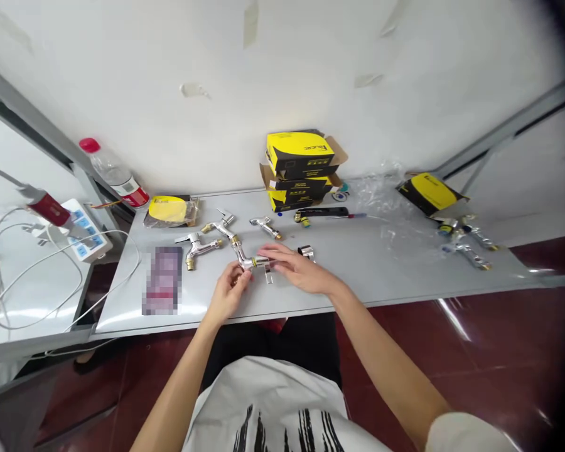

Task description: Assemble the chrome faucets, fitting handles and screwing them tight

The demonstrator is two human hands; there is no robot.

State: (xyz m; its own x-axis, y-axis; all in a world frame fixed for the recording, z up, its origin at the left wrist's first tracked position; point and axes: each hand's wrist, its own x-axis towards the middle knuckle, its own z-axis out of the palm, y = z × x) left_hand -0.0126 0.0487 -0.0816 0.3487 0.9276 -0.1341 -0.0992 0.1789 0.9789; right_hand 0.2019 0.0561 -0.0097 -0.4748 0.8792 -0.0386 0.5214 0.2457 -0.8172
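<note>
Near the front edge of the grey table (339, 295), my left hand (230, 290) grips the lower part of a chrome faucet (246, 262), its fingers closed round it. My right hand (294, 267) lies over the faucet's right end, fingers stretched out and close together, touching or just above it. A small chrome lever piece (269, 274) shows below those fingers. Just right of the right hand's fingers stands a short chrome cap (306, 251). Behind and left of my hands lie more chrome faucets, one (198, 248) at the left and one (265, 226) behind.
Yellow and black boxes (301, 154) are stacked at the back, with a black-handled tool (329, 212) before them. Left are a wrapped box (169, 210), a bottle (117, 179), a blurred flat object (162, 280) and a power strip (87, 232). Right are plastic wrap (381, 194), a box (430, 193) and faucets (471, 248).
</note>
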